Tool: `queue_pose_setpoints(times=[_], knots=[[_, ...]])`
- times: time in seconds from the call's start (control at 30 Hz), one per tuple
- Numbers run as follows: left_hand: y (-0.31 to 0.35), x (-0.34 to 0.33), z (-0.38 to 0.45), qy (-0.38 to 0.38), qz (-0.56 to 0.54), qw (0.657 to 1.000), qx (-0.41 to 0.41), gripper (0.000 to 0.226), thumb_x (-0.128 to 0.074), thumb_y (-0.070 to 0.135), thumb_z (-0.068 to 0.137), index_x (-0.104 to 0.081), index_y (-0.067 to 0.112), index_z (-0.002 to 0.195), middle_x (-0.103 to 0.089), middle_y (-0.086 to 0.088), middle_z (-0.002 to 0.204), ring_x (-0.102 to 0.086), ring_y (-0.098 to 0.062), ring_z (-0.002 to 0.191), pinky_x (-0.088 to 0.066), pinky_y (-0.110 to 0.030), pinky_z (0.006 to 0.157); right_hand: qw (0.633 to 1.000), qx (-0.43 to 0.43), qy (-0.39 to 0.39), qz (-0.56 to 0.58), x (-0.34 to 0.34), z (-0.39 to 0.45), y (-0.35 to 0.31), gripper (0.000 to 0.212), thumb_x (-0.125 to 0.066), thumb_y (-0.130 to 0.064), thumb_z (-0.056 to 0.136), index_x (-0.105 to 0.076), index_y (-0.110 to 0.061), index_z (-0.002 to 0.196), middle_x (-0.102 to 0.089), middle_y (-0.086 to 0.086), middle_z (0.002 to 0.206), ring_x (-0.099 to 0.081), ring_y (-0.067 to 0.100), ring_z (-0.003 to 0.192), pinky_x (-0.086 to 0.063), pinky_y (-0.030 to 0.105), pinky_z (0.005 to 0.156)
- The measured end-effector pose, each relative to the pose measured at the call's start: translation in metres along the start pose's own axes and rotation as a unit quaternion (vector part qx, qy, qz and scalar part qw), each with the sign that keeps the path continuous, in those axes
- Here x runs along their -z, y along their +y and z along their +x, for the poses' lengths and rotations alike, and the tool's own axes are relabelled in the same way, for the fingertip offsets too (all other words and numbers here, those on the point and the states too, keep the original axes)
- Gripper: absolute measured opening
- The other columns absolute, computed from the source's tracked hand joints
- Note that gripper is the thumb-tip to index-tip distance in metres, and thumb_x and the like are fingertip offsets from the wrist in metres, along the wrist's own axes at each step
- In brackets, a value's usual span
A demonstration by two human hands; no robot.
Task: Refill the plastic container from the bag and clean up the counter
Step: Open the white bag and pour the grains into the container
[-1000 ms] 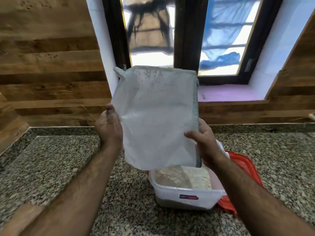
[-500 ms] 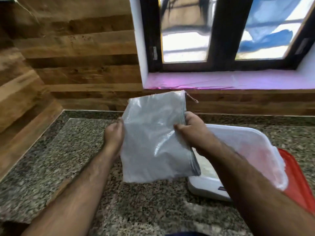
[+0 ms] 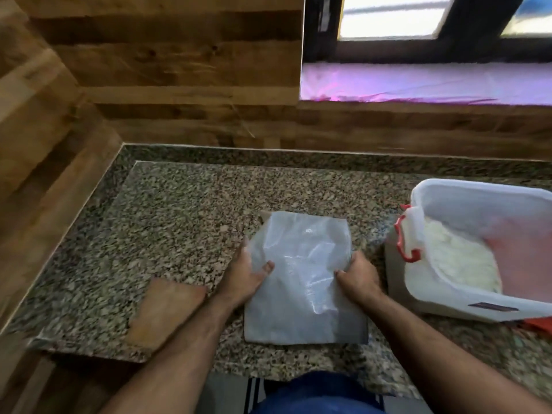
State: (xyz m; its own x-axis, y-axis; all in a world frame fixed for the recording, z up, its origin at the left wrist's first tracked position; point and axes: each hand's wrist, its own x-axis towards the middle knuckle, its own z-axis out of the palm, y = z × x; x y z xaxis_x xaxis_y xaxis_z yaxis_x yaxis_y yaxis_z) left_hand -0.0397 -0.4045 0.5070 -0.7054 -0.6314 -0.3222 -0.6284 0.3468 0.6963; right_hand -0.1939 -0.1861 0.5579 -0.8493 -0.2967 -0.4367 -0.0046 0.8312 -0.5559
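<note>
1. The empty translucent plastic bag (image 3: 301,279) lies flat on the granite counter (image 3: 185,222), near its front edge, at the middle of the view.
2. The left hand (image 3: 243,277) holds the bag's left edge: its thumb lies on top of the film and the fingers run along and under the edge, so the grip pinches the bag.
3. The right hand (image 3: 358,277) holds the bag's right edge with its fingers curled over the film, pinching it likewise.
4. The plastic container (image 3: 478,249) stands on the counter at 3 o'clock from the bag, apart from it, open, with white powder (image 3: 457,258) heaped inside.
5. A red latch (image 3: 403,237) hangs on the container's left end wall, facing the bag.
6. A red lid (image 3: 537,324) shows at the container's near right corner, partly beneath it.
7. A brown patch (image 3: 162,312) lies on the counter at 9 o'clock from the bag, just beside the left forearm; what it is cannot be told.
8. Wood-panelled walls meet at the counter's far left corner; a purple-covered window sill (image 3: 418,83) runs at 1 o'clock.
</note>
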Motion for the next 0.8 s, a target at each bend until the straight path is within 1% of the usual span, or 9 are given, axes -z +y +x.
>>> queue_pose_setpoints(times=[0.03, 0.1, 0.2, 0.27, 0.33, 0.43, 0.57, 0.7, 0.8], knots=[[0.002, -0.001, -0.002, 0.0, 0.034, 0.999, -0.011, 0.102, -0.079, 0.054, 0.092, -0.025, 0.014, 0.169, -0.049, -0.001, 0.157, -0.052, -0.023, 0.141, -0.044, -0.035, 0.117, 1.0, -0.012, 0.01, -0.005, -0.006, 0.002, 0.006, 0.049, -0.078, -0.024, 0.088, -0.057, -0.009, 0.129, -0.07, 0.018, 0.127, -0.068, 0.041, 0.115, -0.054, 0.041, 0.091], [-0.005, -0.004, 0.004, 0.009, 0.129, 0.991, -0.039, 0.106, -0.073, 0.061, 0.094, -0.017, 0.015, 0.172, -0.03, -0.008, 0.175, -0.035, -0.033, 0.158, -0.034, -0.044, 0.128, 0.998, 0.004, 0.042, -0.046, -0.021, 0.0, 0.015, 0.068, -0.083, -0.035, 0.085, -0.05, -0.007, 0.138, -0.06, 0.018, 0.139, -0.062, 0.042, 0.124, -0.053, 0.044, 0.098], [-0.003, -0.003, 0.01, 0.008, 0.276, 0.944, -0.182, 0.086, -0.047, 0.057, 0.108, -0.002, 0.022, 0.173, 0.007, 0.0, 0.182, 0.006, -0.025, 0.168, -0.006, -0.047, 0.137, 0.969, 0.144, 0.097, -0.179, -0.051, -0.009, 0.016, 0.089, -0.07, -0.054, 0.094, -0.036, -0.006, 0.161, -0.038, 0.022, 0.166, -0.039, 0.043, 0.151, -0.039, 0.051, 0.121], [0.006, -0.003, 0.02, -0.027, 0.303, 0.912, -0.274, 0.073, -0.034, 0.051, 0.113, 0.001, 0.029, 0.173, 0.019, 0.006, 0.177, 0.021, -0.018, 0.165, 0.003, -0.049, 0.136, 0.938, 0.247, 0.024, -0.243, -0.066, -0.014, 0.008, 0.093, -0.046, -0.07, 0.1, -0.013, -0.02, 0.172, -0.007, 0.011, 0.179, -0.008, 0.034, 0.165, -0.019, 0.054, 0.131], [0.013, -0.002, 0.036, -0.065, 0.343, 0.887, -0.302, 0.071, -0.025, 0.055, 0.113, 0.007, 0.032, 0.173, 0.024, 0.006, 0.176, 0.023, -0.018, 0.164, 0.007, -0.05, 0.135, 0.896, 0.3, -0.093, -0.315, -0.081, -0.016, 0.001, 0.101, -0.031, -0.085, 0.095, 0.013, -0.033, 0.169, 0.022, 0.001, 0.175, 0.019, 0.027, 0.162, -0.003, 0.058, 0.132], [0.01, -0.003, 0.065, -0.101, 0.426, 0.851, -0.29, 0.089, -0.009, 0.081, 0.102, 0.022, 0.031, 0.169, 0.028, -0.002, 0.177, 0.028, -0.021, 0.163, 0.014, -0.053, 0.133, 0.868, 0.292, -0.176, -0.362, -0.101, -0.016, 0.007, 0.119, -0.032, -0.099, 0.082, 0.031, -0.037, 0.162, 0.036, 0.001, 0.171, 0.033, 0.033, 0.158, 0.004, 0.068, 0.127], [-0.009, -0.002, 0.09, -0.18, 0.509, 0.775, -0.328, 0.13, -0.018, 0.11, 0.07, 0.031, 0.035, 0.165, 0.041, -0.008, 0.171, 0.04, -0.024, 0.158, 0.025, -0.062, 0.125, 0.868, 0.258, -0.176, -0.386, -0.112, -0.012, 0.019, 0.141, -0.038, -0.108, 0.065, 0.033, -0.035, 0.161, 0.047, 0.001, 0.166, 0.046, 0.035, 0.151, 0.013, 0.076, 0.12], [-0.016, -0.002, 0.103, -0.225, 0.484, 0.773, -0.343, 0.162, -0.041, 0.116, 0.044, 0.035, 0.036, 0.162, 0.047, -0.008, 0.168, 0.042, -0.024, 0.157, 0.026, -0.063, 0.124, 0.887, 0.21, -0.175, -0.371, -0.116, -0.015, 0.019, 0.16, -0.049, -0.112, 0.046, 0.038, -0.038, 0.157, 0.055, -0.002, 0.16, 0.052, 0.038, 0.146, 0.019, 0.085, 0.109], [-0.007, 0.002, 0.107, -0.251, 0.492, 0.761, -0.339, 0.171, -0.048, 0.115, 0.036, 0.037, 0.036, 0.161, 0.048, -0.008, 0.167, 0.043, -0.025, 0.156, 0.027, -0.064, 0.123, 0.91, 0.153, -0.16, -0.35, -0.118, -0.023, 0.015, 0.169, -0.05, -0.113, 0.033, 0.042, -0.04, 0.155, 0.056, 0.0, 0.159, 0.052, 0.043, 0.145, 0.018, 0.091, 0.103]])
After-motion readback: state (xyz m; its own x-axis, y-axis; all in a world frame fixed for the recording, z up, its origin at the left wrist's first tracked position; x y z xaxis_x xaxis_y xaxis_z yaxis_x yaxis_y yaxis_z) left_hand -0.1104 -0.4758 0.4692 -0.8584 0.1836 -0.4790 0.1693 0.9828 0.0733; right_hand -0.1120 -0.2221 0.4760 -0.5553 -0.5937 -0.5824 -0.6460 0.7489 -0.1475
